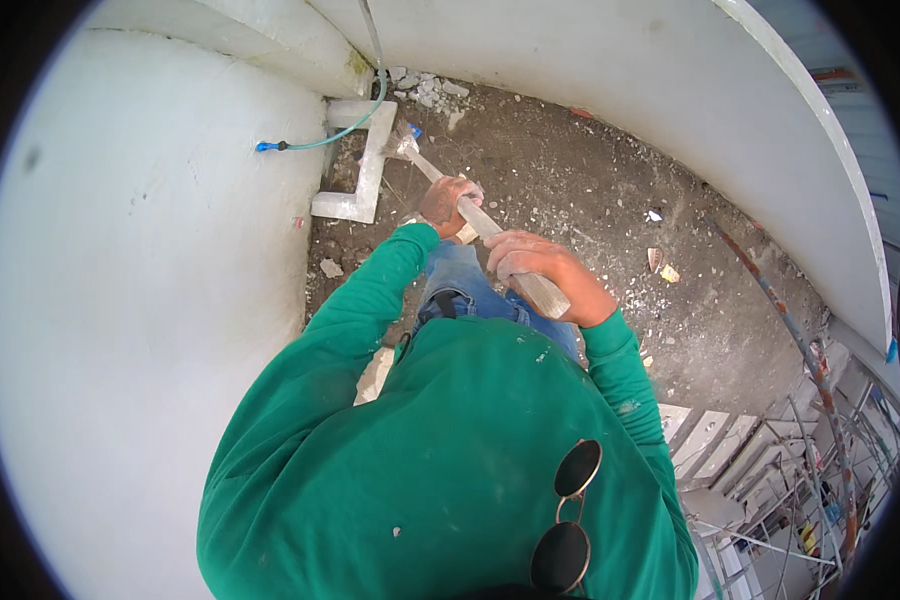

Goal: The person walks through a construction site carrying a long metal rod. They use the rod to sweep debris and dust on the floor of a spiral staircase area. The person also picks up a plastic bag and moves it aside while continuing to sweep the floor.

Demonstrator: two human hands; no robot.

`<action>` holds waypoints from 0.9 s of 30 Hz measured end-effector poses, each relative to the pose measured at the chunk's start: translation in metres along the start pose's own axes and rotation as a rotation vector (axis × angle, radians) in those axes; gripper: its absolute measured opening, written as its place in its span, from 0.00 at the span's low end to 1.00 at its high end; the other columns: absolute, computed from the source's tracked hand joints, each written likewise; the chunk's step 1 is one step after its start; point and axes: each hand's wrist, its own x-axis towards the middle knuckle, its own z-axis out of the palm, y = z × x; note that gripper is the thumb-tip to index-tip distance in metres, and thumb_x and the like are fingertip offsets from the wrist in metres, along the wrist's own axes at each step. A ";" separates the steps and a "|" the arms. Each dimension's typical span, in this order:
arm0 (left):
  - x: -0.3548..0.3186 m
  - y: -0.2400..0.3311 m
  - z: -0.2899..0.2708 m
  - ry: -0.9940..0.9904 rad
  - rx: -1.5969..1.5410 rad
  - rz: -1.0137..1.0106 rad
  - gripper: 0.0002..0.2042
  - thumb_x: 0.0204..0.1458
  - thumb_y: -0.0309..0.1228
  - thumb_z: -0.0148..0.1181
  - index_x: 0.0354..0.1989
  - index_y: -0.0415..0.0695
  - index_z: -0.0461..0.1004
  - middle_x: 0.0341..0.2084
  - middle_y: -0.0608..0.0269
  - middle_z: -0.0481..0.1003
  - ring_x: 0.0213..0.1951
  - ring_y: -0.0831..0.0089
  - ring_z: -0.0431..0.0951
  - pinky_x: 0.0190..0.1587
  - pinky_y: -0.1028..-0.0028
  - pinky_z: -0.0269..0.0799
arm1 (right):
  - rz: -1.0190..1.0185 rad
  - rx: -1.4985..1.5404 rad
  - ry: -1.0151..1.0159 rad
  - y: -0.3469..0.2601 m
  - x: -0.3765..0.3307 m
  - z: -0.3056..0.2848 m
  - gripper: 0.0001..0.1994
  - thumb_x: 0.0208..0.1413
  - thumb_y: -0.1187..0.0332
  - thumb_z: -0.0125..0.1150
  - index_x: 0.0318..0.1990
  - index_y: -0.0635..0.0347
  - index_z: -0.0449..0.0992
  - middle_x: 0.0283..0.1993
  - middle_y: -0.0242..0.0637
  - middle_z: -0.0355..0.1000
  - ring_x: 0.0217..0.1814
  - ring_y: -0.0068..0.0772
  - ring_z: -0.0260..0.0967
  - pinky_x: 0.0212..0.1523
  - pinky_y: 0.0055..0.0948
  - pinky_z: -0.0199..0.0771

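A long, pale wooden handle runs slantwise in front of me, its thick butt end near my right side. My left hand is wrapped around it farther along. Closer to my body, my right hand grips the same handle, fingers curled over the top. The far end of the tool reaches down by a whitish angular frame on the ground. That end is small and dusty, so its kind cannot be made out.
White walls rise at the left and a curved one at the far right. A green hose with a blue end hangs by the frame. Rubble litters the dirt. A rusty pole and metal scaffolding stand at the right.
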 end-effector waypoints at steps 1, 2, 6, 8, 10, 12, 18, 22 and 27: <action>0.008 -0.033 0.001 -0.061 -0.015 0.059 0.08 0.50 0.36 0.62 0.32 0.46 0.77 0.31 0.58 0.78 0.40 0.55 0.76 0.48 0.58 0.68 | 0.014 -0.006 0.061 0.016 0.006 0.013 0.09 0.40 0.82 0.63 0.29 0.61 0.71 0.36 0.38 0.73 0.48 0.47 0.72 0.54 0.41 0.70; 0.014 -0.070 0.015 -0.120 0.082 0.100 0.08 0.49 0.36 0.63 0.32 0.45 0.77 0.30 0.58 0.77 0.39 0.55 0.76 0.47 0.59 0.68 | 0.039 -0.011 0.127 0.031 0.007 0.030 0.10 0.39 0.83 0.62 0.29 0.61 0.70 0.35 0.38 0.73 0.48 0.47 0.72 0.53 0.41 0.70; 0.042 -0.057 0.041 -0.250 -0.146 0.166 0.06 0.49 0.35 0.62 0.33 0.49 0.78 0.31 0.59 0.77 0.39 0.57 0.76 0.49 0.61 0.67 | 0.221 -0.001 0.253 0.023 0.018 0.025 0.11 0.35 0.85 0.60 0.28 0.60 0.69 0.32 0.37 0.71 0.46 0.47 0.72 0.50 0.40 0.71; 0.047 -0.016 0.054 -0.213 -0.187 0.250 0.06 0.51 0.36 0.61 0.35 0.51 0.78 0.33 0.62 0.78 0.40 0.60 0.76 0.48 0.62 0.67 | 0.294 -0.082 0.195 -0.003 0.002 0.007 0.08 0.37 0.77 0.60 0.29 0.63 0.71 0.36 0.42 0.72 0.47 0.49 0.71 0.51 0.42 0.70; 0.053 0.010 0.077 -0.252 -0.274 0.327 0.06 0.53 0.37 0.59 0.35 0.52 0.78 0.34 0.63 0.78 0.40 0.61 0.76 0.50 0.62 0.66 | 0.340 -0.157 0.176 -0.038 0.005 -0.003 0.10 0.35 0.76 0.61 0.29 0.63 0.71 0.35 0.42 0.72 0.46 0.50 0.71 0.49 0.41 0.71; 0.060 0.042 0.084 -0.317 -0.366 0.405 0.06 0.54 0.38 0.59 0.36 0.52 0.78 0.34 0.64 0.78 0.41 0.62 0.76 0.51 0.62 0.65 | 0.420 -0.255 0.177 -0.069 0.010 0.001 0.11 0.33 0.74 0.62 0.28 0.63 0.70 0.34 0.41 0.72 0.46 0.50 0.71 0.47 0.41 0.72; 0.060 0.156 0.030 -0.400 -0.452 0.567 0.06 0.54 0.38 0.59 0.37 0.53 0.77 0.35 0.64 0.77 0.42 0.63 0.75 0.51 0.62 0.65 | 0.529 -0.414 0.162 -0.169 0.020 -0.007 0.11 0.34 0.69 0.64 0.28 0.61 0.72 0.32 0.40 0.75 0.44 0.49 0.75 0.40 0.41 0.76; 0.020 0.167 -0.005 -0.511 -0.438 0.595 0.07 0.51 0.34 0.61 0.38 0.53 0.78 0.34 0.64 0.77 0.41 0.61 0.75 0.49 0.62 0.67 | 0.416 -0.255 0.319 -0.212 -0.013 0.012 0.09 0.38 0.72 0.67 0.29 0.61 0.74 0.29 0.39 0.76 0.42 0.49 0.77 0.38 0.43 0.76; 0.002 0.081 0.040 -0.585 -0.218 0.328 0.09 0.45 0.32 0.63 0.37 0.54 0.79 0.35 0.66 0.78 0.41 0.60 0.75 0.48 0.62 0.68 | 0.464 0.146 0.873 -0.098 -0.071 0.060 0.06 0.43 0.79 0.68 0.30 0.63 0.77 0.29 0.40 0.75 0.43 0.48 0.76 0.45 0.43 0.73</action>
